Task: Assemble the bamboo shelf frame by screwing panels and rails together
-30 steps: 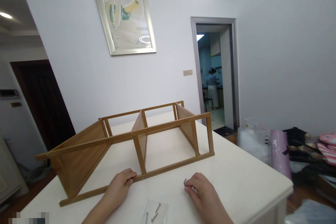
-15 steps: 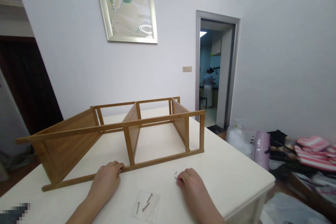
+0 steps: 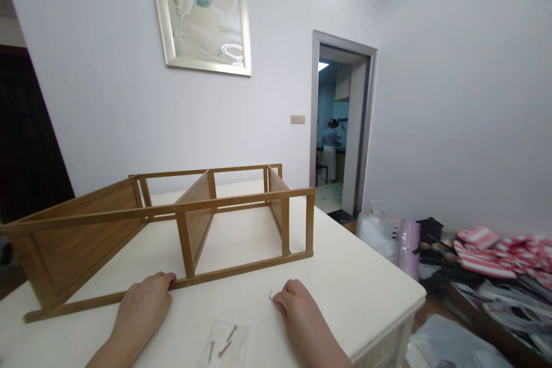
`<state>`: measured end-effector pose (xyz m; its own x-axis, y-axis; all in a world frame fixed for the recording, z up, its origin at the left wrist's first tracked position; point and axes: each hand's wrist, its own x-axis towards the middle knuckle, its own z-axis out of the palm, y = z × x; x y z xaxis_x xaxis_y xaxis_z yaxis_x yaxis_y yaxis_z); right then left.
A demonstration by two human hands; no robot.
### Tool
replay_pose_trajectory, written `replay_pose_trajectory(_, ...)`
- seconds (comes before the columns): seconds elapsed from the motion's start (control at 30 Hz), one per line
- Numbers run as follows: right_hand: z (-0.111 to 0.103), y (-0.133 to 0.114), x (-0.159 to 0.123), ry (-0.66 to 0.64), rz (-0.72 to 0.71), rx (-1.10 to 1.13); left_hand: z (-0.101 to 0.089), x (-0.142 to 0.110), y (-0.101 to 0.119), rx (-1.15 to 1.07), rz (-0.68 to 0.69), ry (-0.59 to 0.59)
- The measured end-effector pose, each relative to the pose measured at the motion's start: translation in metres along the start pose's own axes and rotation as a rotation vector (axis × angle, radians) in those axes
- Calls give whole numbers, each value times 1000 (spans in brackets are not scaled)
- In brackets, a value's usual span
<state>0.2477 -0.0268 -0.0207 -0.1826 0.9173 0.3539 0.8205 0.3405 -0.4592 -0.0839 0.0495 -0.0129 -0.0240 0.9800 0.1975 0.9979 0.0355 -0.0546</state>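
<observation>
A brown wooden shelf rack [image 3: 186, 247] lies on its side on the white table [image 3: 340, 293], its panels standing upright between the rails. My left hand [image 3: 144, 305] grips its near lower rail, left of the middle upright, with the fingers curled over the wood. My right hand [image 3: 299, 307] is off the rack, low over the table, pinching a small bent silver hex key [image 3: 271, 294] between thumb and fingers. Between my hands, nearer to me, lies a clear plastic bag [image 3: 237, 345] with a few screws [image 3: 225, 348].
Right of the table, a pink roll [image 3: 408, 250], striped cloth [image 3: 485, 256] and plastic bags [image 3: 457, 345] are piled low. A doorway [image 3: 314, 109] opens at the back, where a person [image 3: 330, 144] stands far off. A framed picture [image 3: 207, 11] hangs on the wall.
My view has turned a little right and up, so the rack, table and hands appear further left. Both hands keep their holds, and the rack looks unmoved on the table.
</observation>
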Motion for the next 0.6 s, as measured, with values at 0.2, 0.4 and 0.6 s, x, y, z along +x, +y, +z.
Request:
replay_pose_trajectory(0.2, 16, 22, 5, 47, -75, 81, -14, -3, 1, 1, -62, -5)
replay_pose_trajectory(0.4, 40, 43, 15, 91, -149, 141, -25, -6, -6, -44, -82, -9)
replay_pose_trajectory(0.6, 32, 36, 13, 82, -165, 70, -33, -10, -7, -77, -105, -36)
